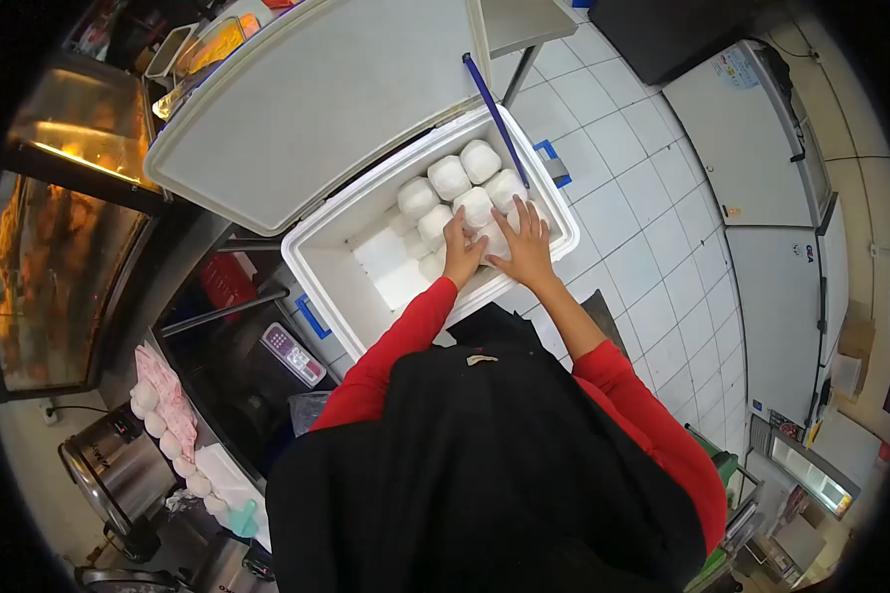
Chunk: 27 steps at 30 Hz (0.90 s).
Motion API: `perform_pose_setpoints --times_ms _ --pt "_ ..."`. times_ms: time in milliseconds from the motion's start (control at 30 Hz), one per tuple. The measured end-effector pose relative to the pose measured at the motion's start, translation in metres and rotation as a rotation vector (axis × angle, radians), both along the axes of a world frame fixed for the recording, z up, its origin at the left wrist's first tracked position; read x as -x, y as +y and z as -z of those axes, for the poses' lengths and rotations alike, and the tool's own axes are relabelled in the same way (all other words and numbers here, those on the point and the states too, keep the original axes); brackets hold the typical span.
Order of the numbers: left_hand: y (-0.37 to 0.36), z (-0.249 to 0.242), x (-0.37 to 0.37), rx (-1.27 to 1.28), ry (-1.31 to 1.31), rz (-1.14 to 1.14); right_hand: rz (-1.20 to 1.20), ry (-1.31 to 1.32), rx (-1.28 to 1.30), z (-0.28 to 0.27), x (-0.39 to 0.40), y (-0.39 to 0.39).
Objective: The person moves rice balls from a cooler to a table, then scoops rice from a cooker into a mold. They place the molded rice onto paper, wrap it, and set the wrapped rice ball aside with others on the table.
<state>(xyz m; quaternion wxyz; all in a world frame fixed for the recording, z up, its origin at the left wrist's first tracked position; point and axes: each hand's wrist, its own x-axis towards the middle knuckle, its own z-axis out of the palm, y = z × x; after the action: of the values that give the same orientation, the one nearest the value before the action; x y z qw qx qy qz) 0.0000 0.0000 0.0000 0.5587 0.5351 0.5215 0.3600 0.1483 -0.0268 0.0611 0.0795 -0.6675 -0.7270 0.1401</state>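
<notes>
Several rounded white packets are stacked at the right end of an open white cooler box. My left hand reaches into the box and rests against a white packet, its fingers apart. Beside it, my right hand is spread over another white packet near the box's front wall. Both hands touch the packets, and neither is wrapped round one. The lower packets are partly hidden under the hands and the upper layer.
The cooler's lid is tilted back behind the box, with a blue strap at its right. White tiled floor lies to the right, before freezers. At the left are a lit glass case, a purple-and-white device and a cooker.
</notes>
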Motion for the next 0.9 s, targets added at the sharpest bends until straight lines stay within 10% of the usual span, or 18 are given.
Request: perform_pose_setpoints --times_ms 200,900 --pt "0.024 0.012 0.011 -0.316 0.263 -0.171 0.03 -0.011 0.084 -0.022 0.019 0.004" --pt "0.075 0.025 0.015 -0.215 0.025 -0.072 0.029 -0.134 0.222 -0.014 0.026 0.017"
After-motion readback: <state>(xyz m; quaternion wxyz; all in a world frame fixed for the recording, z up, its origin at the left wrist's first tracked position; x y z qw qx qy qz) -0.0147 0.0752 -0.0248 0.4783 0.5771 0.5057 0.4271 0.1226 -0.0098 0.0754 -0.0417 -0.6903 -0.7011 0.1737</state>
